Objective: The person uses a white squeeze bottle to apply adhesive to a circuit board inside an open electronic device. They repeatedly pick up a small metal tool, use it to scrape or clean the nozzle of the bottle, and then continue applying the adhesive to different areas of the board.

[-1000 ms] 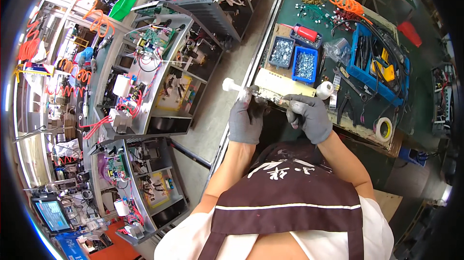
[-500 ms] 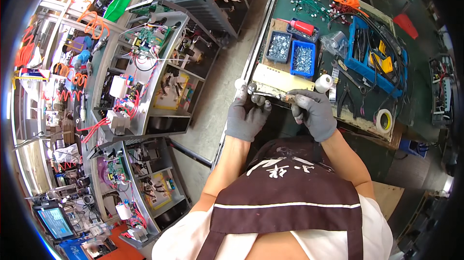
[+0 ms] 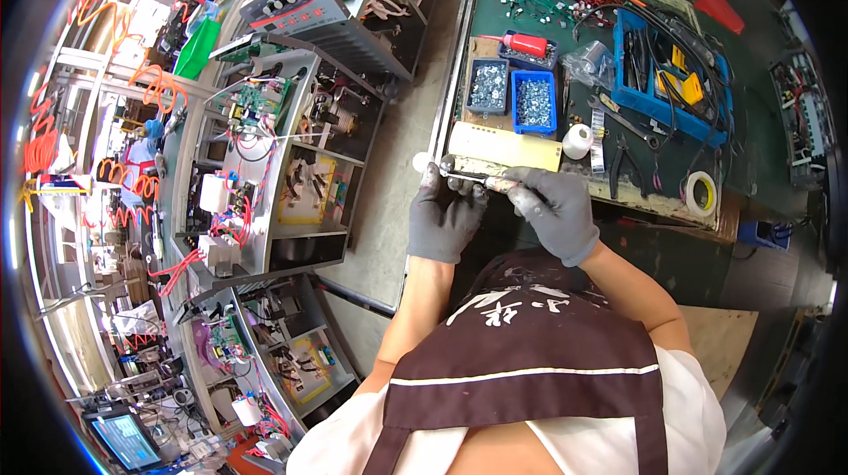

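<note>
Both my hands wear grey gloves with stained fingertips and meet close together at the near edge of the workbench. My right hand point(image 3: 561, 214) is closed, thumb and forefinger pinching one end of a thin dark rod point(image 3: 468, 176); its exact kind is too small to tell. The rod stretches across to my left hand point(image 3: 442, 226), whose thumb and fingers are bent together around its far end. Whatever small piece sits between those left fingertips is hidden. Just beyond the hands lies a cream-coloured flat plate point(image 3: 508, 147), beside a white bottle or spool point(image 3: 578, 141).
Blue bins point(image 3: 534, 126) of small metal hardware stand behind the plate, with a red bottle point(image 3: 526, 44) across one. Pliers point(image 3: 625, 166), a tape roll point(image 3: 701, 194) and a blue tool tray point(image 3: 671, 113) lie right. Open equipment cabinets point(image 3: 291, 148) fill the left.
The bench has shifted slightly left in the view. My right hand has moved left, closer to my left hand, and the dark rod between them shows more plainly.
</note>
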`<state>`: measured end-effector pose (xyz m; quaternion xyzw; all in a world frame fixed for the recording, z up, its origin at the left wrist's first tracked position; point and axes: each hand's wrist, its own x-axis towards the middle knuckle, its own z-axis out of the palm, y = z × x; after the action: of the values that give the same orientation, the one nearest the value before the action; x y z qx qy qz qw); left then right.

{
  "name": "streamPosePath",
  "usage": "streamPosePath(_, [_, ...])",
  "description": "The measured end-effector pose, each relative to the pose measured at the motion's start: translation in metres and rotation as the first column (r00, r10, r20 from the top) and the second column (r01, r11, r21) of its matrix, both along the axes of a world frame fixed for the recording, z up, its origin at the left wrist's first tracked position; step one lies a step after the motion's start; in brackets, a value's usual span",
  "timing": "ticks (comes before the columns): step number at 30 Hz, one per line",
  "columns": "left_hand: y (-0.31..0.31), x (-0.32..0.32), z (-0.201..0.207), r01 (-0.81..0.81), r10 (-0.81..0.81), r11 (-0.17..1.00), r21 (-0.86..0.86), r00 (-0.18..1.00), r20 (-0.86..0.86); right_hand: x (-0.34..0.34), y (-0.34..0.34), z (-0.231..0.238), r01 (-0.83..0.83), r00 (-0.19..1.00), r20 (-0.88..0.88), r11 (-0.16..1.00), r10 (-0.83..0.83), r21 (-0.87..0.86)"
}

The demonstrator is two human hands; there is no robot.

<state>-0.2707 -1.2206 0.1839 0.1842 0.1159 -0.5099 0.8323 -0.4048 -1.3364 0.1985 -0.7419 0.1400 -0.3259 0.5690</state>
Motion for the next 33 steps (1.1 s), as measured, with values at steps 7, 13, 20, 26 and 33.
streamPosePath(7, [-0.012,-0.012,-0.013,-0.194,0.147,0.928,0.318,0.975,0.167,-0.007,0.009,0.004,0.150,0.988,0.104,0.607,-0.110,-0.781])
streamPosePath(13, [-0.015,-0.024,-0.015,-0.158,0.083,0.889,0.430,0.979,0.187,0.000,0.006,-0.014,0.128,0.986,0.025,0.649,-0.167,-0.750])
streamPosePath(20, [-0.011,-0.027,-0.013,-0.232,0.113,0.858,0.458,0.955,0.273,-0.010,-0.019,-0.002,-0.097,0.958,-0.184,0.854,0.219,0.511])
streamPosePath(26, [-0.014,-0.026,0.008,-0.223,0.098,0.863,0.453,0.954,0.283,-0.015,-0.016,-0.018,-0.054,0.989,-0.039,0.586,0.145,0.809])
streamPosePath(33, [-0.015,-0.018,-0.012,-0.100,0.058,0.921,0.376,0.991,0.122,-0.010,-0.016,-0.026,-0.064,0.997,0.041,0.384,0.068,0.921])
